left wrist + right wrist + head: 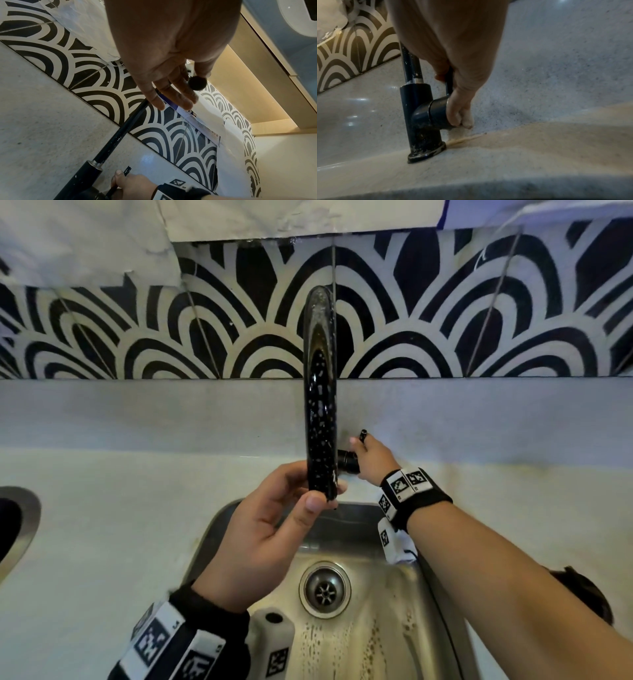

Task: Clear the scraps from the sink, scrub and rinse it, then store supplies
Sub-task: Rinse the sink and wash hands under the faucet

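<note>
A black faucet spout point(320, 405) arches over the steel sink point(394, 628), whose floor shows brown spots around the drain point(325, 589). My left hand point(308, 494) holds the spout's end between thumb and curled fingers; in the left wrist view the round nozzle point(197, 82) sits between the thumb and fingers of the left hand point(171, 67). My right hand point(371, 460) grips the thin black faucet lever point(363, 434) beside the faucet base. In the right wrist view the right hand point(458, 94) curls round that lever point(449, 82) on the faucet body point(419, 108). No water is visible.
A second steel basin rim point(24, 525) sits at the far left of the pale speckled counter point(102, 542). A dark round object point(589, 597) lies right of the sink, partly behind my forearm. Black-and-white patterned tiles point(171, 337) back the counter.
</note>
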`<move>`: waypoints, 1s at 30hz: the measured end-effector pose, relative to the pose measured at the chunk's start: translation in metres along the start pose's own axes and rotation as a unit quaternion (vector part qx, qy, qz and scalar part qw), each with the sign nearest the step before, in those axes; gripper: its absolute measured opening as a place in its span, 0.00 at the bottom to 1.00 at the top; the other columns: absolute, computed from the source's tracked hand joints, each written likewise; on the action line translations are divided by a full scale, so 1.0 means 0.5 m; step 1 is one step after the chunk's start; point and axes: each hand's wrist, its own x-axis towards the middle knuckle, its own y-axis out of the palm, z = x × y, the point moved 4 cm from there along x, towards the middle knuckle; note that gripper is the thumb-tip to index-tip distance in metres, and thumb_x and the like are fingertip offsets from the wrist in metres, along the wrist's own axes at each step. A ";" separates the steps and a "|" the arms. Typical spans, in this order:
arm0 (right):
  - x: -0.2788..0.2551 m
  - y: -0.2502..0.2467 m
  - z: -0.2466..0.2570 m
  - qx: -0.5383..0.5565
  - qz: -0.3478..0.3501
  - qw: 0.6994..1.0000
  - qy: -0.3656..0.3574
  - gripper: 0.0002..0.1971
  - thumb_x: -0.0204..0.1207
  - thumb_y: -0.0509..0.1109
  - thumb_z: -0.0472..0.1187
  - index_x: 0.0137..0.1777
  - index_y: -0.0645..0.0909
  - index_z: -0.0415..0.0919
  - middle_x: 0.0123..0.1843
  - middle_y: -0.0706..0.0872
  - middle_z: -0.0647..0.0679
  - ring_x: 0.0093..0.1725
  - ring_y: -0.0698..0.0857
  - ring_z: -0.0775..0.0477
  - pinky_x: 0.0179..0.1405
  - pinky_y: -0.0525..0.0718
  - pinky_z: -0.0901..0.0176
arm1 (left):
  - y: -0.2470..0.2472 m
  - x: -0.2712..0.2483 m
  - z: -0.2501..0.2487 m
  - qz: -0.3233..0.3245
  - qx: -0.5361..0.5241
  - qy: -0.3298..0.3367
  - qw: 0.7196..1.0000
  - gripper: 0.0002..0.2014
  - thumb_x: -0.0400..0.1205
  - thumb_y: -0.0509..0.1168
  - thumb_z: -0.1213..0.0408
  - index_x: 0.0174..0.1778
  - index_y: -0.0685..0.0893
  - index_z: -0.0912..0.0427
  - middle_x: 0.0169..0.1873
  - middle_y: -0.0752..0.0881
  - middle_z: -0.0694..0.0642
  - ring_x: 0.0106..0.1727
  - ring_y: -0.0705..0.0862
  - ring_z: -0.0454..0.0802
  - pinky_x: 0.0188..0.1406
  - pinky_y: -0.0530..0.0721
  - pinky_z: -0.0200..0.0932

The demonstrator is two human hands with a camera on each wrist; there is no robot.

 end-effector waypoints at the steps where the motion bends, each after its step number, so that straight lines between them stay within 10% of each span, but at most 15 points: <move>1: -0.001 -0.001 -0.001 0.003 -0.001 1.000 -0.002 0.19 0.86 0.51 0.52 0.60 0.74 0.37 0.53 0.81 0.40 0.54 0.82 0.37 0.57 0.84 0.39 | 0.000 0.000 0.001 -0.001 -0.003 0.001 1.000 0.19 0.78 0.64 0.43 0.60 0.81 0.51 0.53 0.89 0.51 0.52 0.89 0.49 0.52 0.85 0.38; 11: -0.016 -0.005 -0.013 0.079 0.002 0.997 0.008 0.19 0.86 0.53 0.51 0.62 0.73 0.36 0.63 0.82 0.38 0.60 0.82 0.37 0.54 0.87 0.38 | -0.003 0.000 0.002 0.002 0.017 0.012 1.000 0.21 0.79 0.63 0.43 0.61 0.80 0.54 0.53 0.89 0.50 0.52 0.89 0.48 0.53 0.85 0.40; 18: -0.014 -0.004 -0.019 0.067 0.009 0.998 0.004 0.17 0.87 0.53 0.48 0.64 0.72 0.35 0.64 0.82 0.40 0.63 0.82 0.39 0.39 0.84 0.60 | -0.004 0.001 0.000 0.004 0.022 0.010 1.000 0.18 0.79 0.63 0.42 0.60 0.82 0.48 0.54 0.89 0.49 0.55 0.88 0.50 0.55 0.85 0.43; 23: -0.011 0.001 -0.012 0.036 0.012 0.999 0.005 0.19 0.86 0.51 0.51 0.61 0.72 0.36 0.58 0.82 0.37 0.57 0.83 0.37 0.56 0.85 0.39 | -0.002 0.001 0.001 0.003 0.020 0.014 1.000 0.18 0.79 0.63 0.42 0.59 0.82 0.48 0.53 0.89 0.50 0.54 0.88 0.50 0.54 0.85 0.41; 30: -0.013 0.007 -0.002 0.027 0.008 0.999 0.020 0.19 0.86 0.50 0.52 0.62 0.72 0.37 0.55 0.81 0.39 0.57 0.83 0.37 0.58 0.85 0.39 | -0.002 -0.002 0.000 0.011 0.015 0.013 1.000 0.21 0.80 0.62 0.44 0.61 0.79 0.55 0.54 0.88 0.51 0.50 0.89 0.50 0.52 0.85 0.41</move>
